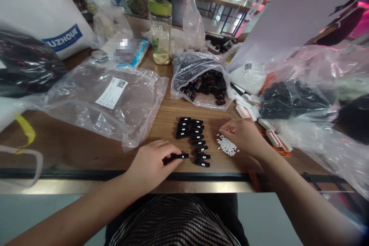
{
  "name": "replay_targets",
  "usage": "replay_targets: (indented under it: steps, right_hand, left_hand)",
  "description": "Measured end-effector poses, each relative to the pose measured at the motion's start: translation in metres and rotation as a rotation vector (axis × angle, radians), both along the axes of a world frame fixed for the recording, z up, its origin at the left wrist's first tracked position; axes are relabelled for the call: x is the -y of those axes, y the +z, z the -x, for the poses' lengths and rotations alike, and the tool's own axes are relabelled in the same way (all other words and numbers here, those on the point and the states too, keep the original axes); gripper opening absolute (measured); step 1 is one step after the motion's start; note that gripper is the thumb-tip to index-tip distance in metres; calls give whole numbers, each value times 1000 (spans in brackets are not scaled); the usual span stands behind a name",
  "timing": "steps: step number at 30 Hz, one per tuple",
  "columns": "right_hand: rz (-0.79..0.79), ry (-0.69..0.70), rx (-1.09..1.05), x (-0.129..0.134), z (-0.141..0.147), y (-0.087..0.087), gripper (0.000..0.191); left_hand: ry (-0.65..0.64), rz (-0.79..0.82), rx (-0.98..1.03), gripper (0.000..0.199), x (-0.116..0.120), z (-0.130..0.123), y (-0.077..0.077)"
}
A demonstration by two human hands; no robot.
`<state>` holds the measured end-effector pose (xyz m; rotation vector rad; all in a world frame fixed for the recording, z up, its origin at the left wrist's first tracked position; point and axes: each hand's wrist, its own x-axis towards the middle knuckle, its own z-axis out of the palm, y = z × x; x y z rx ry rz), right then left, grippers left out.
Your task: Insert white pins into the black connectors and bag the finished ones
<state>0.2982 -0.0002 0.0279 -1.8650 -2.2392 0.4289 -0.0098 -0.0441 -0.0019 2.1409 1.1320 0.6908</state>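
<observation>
Near the table's front edge, my left hand [157, 161] pinches a black connector housing [183, 156] that shows a white dot on its face. To its right, two columns of similar black connector housings [198, 143] lie on the wood, most with white dots. My right hand [240, 134] is at a small heap of white plugs [227, 146], its thumb and fingers pressed together at the heap's upper edge. Whatever lies between those fingertips is too small to make out. Behind the columns, an open clear bag [201, 80] holds many more black housings.
A flat clear bag with a label [129, 100] covers the left of the table. A green-lidded bottle [160, 30] stands at the back. Plastic bags of black parts [296, 98] and white-and-orange strips [248, 109] crowd the right. A large white sack [37, 4] is at the far left.
</observation>
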Motion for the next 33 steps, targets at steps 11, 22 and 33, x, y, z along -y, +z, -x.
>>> replay_targets:
  steps: [11, 22, 33]
  right_hand:
    - [9, 338, -334, 39, 87, 26, 13]
    - [30, 496, -116, 34, 112, 21, 11]
    - [12, 620, 227, 36, 124, 38, 16]
  left_hand:
    - [46, 32, -28, 9, 1, 0, -2]
    - [25, 46, -52, 11, 0, -2, 0]
    - [46, 21, -101, 12, -1, -2, 1]
